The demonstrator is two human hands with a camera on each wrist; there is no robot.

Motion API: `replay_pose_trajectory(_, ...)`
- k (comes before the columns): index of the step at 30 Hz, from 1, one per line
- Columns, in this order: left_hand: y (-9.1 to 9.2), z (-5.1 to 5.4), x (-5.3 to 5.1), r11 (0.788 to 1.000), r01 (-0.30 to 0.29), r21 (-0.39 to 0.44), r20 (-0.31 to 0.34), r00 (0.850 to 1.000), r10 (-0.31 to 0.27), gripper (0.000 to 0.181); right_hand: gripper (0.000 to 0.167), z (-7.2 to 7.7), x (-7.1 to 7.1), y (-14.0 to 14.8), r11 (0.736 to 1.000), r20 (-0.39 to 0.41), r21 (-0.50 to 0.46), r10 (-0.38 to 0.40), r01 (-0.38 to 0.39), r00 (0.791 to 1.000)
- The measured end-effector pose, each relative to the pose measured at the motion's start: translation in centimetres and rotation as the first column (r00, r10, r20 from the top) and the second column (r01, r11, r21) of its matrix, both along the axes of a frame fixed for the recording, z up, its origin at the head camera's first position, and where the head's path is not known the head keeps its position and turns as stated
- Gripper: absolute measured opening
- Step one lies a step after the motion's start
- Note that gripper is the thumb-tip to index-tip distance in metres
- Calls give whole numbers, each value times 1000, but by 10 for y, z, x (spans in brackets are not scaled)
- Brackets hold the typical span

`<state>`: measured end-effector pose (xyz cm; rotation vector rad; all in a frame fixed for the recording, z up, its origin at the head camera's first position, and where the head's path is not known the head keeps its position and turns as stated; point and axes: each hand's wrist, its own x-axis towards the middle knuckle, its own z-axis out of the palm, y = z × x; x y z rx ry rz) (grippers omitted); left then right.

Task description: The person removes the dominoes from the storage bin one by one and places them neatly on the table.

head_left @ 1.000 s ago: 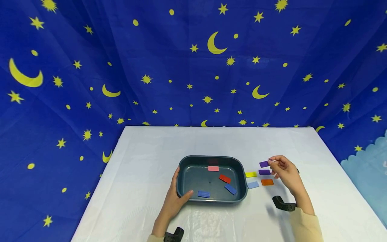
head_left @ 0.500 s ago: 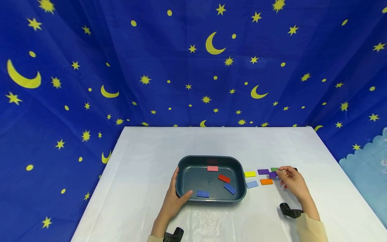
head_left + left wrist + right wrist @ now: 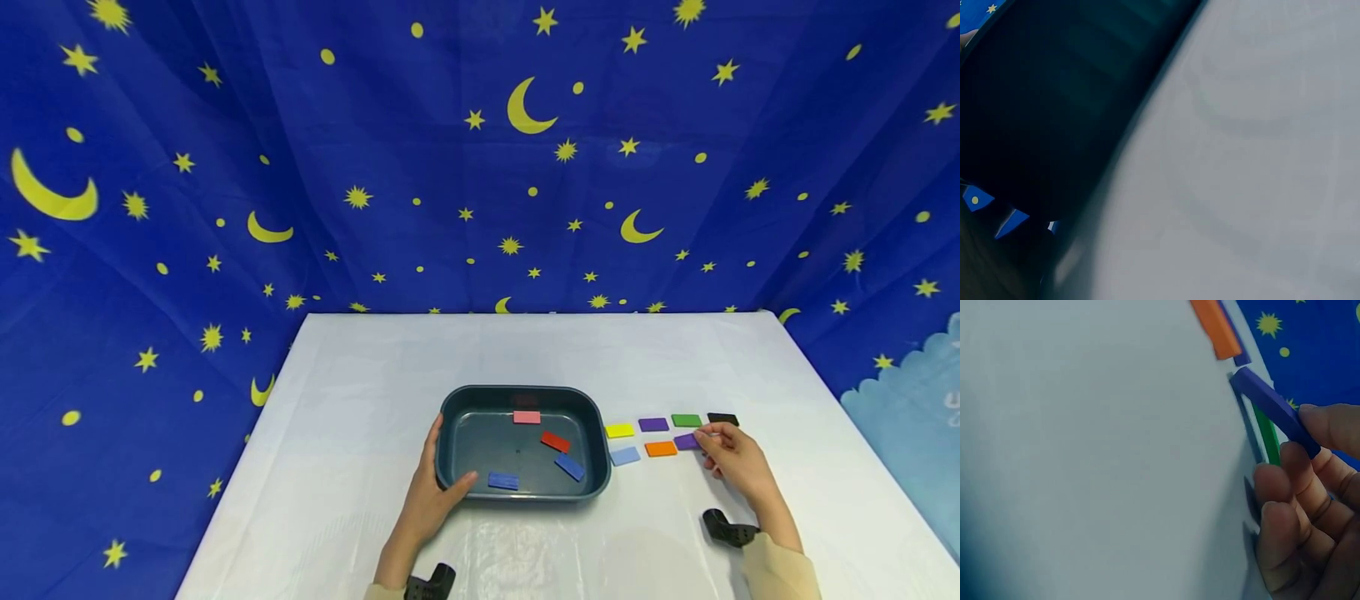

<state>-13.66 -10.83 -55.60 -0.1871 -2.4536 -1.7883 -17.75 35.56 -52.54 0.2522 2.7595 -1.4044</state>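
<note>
My left hand [image 3: 432, 482] grips the left end of a dark blue-grey plastic tub [image 3: 522, 497], fingers along the outer wall and thumb over the front rim. Inside lie a pink block [image 3: 527, 417], a red block [image 3: 556, 442] and two blue blocks, one a blue block [image 3: 503, 481] near the front. Between thumb and fingers my right hand [image 3: 738, 462] pinches a flat purple block [image 3: 1275, 406]. In the right wrist view this block is tilted, one end low near the table. An orange block [image 3: 661, 449] lies just left of it, a green block [image 3: 686, 421] behind it.
Behind, a row holds a yellow block [image 3: 620, 431], another purple block [image 3: 653, 425] and a black block [image 3: 723, 419], partly behind my right hand. A light blue block [image 3: 626, 457] lies beside the tub. A starry blue curtain [image 3: 450, 167] surrounds the white table [image 3: 375, 358].
My right hand has carried the purple block right and toward me, from behind the row to beside the orange block. The green and black blocks have come into sight. My left hand stays on the tub.
</note>
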Motion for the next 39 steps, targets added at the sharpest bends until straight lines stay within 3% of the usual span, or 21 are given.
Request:
replay_pose_trajectory(11,0,-1,0,1000,-2,-1,3,1000,2,92,40,-4,-1,5,995,22,96,-17,15,1000)
replay_pose_trajectory(18,0,0,0,1000,-3,0,6,1000,3,92,36,-7,1,4,985,-27,168,-42,46,999)
replay_pose_trajectory(39,0,0,0,1000,-4,-7,9,1000,4,92,33,-7,3,1,980,-43,187,-56,63,998)
